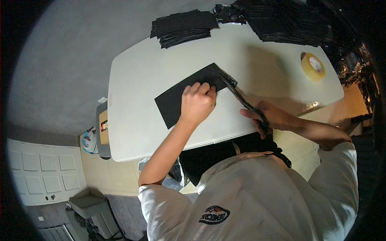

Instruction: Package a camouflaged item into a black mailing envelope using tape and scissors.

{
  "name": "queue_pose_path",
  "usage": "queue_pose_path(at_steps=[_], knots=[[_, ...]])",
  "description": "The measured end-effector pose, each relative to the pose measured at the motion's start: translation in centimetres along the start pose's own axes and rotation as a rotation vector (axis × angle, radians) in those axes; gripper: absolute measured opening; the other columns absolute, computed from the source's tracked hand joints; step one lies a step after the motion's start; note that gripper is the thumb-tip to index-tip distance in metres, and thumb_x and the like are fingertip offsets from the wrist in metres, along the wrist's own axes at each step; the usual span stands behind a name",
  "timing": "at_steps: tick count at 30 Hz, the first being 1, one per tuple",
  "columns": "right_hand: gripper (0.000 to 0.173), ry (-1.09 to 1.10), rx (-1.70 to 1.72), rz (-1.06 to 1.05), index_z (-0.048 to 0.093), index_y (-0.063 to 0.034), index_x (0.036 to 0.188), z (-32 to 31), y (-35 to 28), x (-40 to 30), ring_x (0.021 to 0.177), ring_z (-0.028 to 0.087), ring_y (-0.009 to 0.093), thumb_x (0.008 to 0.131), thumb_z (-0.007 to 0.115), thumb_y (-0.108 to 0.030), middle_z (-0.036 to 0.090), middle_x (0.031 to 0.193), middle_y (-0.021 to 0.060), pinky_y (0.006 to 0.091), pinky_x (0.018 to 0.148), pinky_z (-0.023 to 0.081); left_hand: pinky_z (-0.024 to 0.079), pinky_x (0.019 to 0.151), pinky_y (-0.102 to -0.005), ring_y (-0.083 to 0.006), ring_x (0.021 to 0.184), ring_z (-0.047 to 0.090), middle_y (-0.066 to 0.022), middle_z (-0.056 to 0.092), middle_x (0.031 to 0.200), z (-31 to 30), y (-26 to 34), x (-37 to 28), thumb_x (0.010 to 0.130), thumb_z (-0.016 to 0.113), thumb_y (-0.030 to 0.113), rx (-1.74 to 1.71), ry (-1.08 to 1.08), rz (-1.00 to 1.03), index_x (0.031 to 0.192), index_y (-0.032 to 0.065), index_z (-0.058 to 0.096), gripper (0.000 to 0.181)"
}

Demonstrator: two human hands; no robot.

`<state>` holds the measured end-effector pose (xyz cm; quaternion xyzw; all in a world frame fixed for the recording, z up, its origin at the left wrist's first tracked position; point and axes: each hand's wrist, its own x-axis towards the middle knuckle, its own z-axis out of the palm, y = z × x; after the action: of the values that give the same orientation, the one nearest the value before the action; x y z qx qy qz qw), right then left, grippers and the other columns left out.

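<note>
A flat black rectangular piece [175,102], sheet-like, lies aslant on the white table [135,78]. My left hand [199,101] rests on its near edge with curled fingers and holds it against the tabletop. Black-handled scissors [241,98] are in my right hand [268,116], near the table's front edge. Their blades reach up and left to the piece's right end, lying across a narrow strip there. Whether the blades are parted or closed is hard to tell.
Along the far edge stand a stack of black pieces [187,25] and a larger black stack [289,24], with crumpled black plastic [229,13] between them. A roll of clear tape [313,67] lies at the right. Beyond the left edge is a cardboard box [104,126].
</note>
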<state>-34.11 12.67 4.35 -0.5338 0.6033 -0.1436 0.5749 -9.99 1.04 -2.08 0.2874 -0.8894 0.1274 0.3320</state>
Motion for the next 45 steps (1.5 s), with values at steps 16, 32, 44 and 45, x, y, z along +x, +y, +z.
queue_pose_path(at_steps=[16,32,44,45], knots=[[0.075,-0.013,0.096,0.067,0.056,-0.0082,0.062,1.0,-0.9,1.9,0.048,0.067,0.018,0.093,0.059,-0.076,0.061,0.053,0.0071,0.03,0.043,0.05,0.049,0.056,-0.0351,-0.0195,0.069,0.059,-0.001,0.057,0.076,-1.3,0.3,0.4,0.074,0.078,0.01,-0.059,0.051,0.007,0.074,0.0082,0.075,0.004],[0.062,0.012,-0.019,0.038,0.056,-0.0035,0.074,0.5,-2.2,2.8,0.049,0.064,0.017,0.099,0.065,-0.06,0.057,0.058,0.004,0.0339,0.046,0.052,0.051,0.052,-0.0338,-0.0177,0.066,0.058,0.0016,0.056,0.072,-1.4,-0.2,0.3,0.068,0.081,0.01,-0.018,0.053,0.002,0.077,0.0127,0.078,0.01],[0.061,-0.026,0.166,0.024,0.057,-0.0034,0.084,0.3,-1.4,3.0,0.046,0.062,0.018,0.096,0.068,-0.062,0.055,0.059,0.0037,0.034,0.042,0.051,0.053,0.053,-0.0331,-0.0184,0.066,0.06,0.0013,0.057,0.073,-2.0,0.2,0.5,0.063,0.081,0.012,-0.037,0.038,-0.032,0.079,0.0137,0.079,0.016],[0.061,-0.025,0.165,0.022,0.057,-0.0034,0.084,0.4,-1.6,3.0,0.046,0.062,0.018,0.096,0.068,-0.062,0.055,0.059,0.0037,0.034,0.042,0.051,0.052,0.052,-0.0325,-0.0176,0.067,0.059,0.0015,0.056,0.074,-2.0,0.3,0.5,0.066,0.08,0.011,-0.049,0.064,-0.018,0.076,0.0128,0.077,0.011]])
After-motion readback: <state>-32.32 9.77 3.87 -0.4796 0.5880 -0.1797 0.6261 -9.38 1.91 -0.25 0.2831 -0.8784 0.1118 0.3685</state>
